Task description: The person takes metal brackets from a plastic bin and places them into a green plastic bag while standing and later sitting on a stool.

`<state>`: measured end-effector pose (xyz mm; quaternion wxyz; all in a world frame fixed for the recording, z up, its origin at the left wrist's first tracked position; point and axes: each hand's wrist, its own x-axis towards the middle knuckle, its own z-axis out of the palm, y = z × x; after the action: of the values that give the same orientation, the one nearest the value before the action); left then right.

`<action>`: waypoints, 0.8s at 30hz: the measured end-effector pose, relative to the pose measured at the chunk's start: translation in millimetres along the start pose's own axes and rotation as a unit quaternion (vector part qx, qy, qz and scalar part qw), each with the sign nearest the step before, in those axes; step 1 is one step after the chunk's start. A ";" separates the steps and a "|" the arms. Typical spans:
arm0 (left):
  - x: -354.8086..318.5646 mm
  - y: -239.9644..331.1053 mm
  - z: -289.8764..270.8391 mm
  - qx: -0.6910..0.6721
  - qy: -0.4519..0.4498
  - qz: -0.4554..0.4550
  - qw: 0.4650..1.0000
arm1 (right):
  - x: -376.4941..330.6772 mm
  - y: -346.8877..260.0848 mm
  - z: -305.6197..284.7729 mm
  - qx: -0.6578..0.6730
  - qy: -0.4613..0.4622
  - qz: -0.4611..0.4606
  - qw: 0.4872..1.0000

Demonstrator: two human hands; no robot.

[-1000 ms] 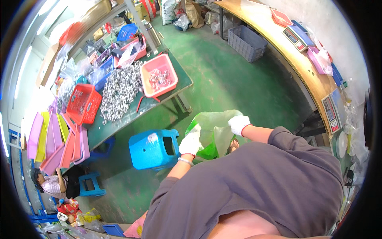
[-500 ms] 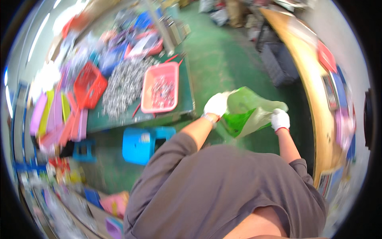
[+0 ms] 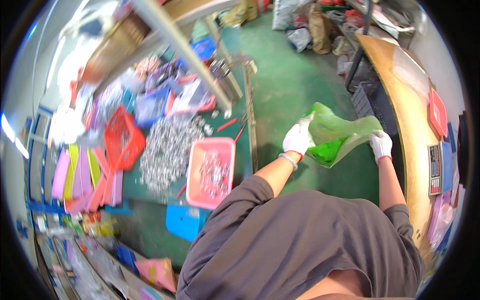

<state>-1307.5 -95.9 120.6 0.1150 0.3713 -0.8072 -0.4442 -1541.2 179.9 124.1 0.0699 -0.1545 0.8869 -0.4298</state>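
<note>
A green plastic bag (image 3: 326,153) with paler translucent parts hangs spread between my two hands, over the green floor. My left hand (image 3: 296,139), in a white glove with a red cuff, grips its left edge. On the other side my right hand (image 3: 381,145), gloved the same way, is closed on the bag's right upper corner. The bag sags in the middle, and its contents, if any, cannot be made out. Fingertips of both hands are partly hidden by the plastic.
On the green table at left lie a heap of small silvery pieces (image 3: 167,150), a pink basin (image 3: 199,200) and a red basket (image 3: 126,156). A blue stool (image 3: 185,222) stands below. At right runs a wooden bench (image 3: 377,65) with a scale (image 3: 435,170); a grey crate (image 3: 366,100) sits beside it.
My view has shifted, so the table and basin appear lower and further right. Both hands, still holding the bag, also appear further right; the bag's folds have changed shape.
</note>
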 end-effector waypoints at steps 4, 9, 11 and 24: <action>71.9 45.9 6.5 -0.001 0.058 -0.039 0.998 | 74.2 -49.2 10.0 -0.046 0.034 -0.048 0.997; 185.7 108.4 10.1 0.002 0.094 -0.069 0.993 | 223.0 -51.2 20.3 0.063 0.037 -0.091 0.993; 237.1 109.5 7.2 -0.058 0.208 -0.054 0.975 | 272.3 -84.9 26.6 0.066 -0.007 -0.090 0.994; 607.4 197.6 -19.6 -0.695 0.046 -0.198 0.690 | 612.0 -154.1 128.9 -0.063 -0.032 -0.228 0.971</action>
<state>-1819.5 -469.3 202.9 0.2866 0.3566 -0.1696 -0.8729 -2052.0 -209.9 170.3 -0.0114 -0.3700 0.8510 -0.3725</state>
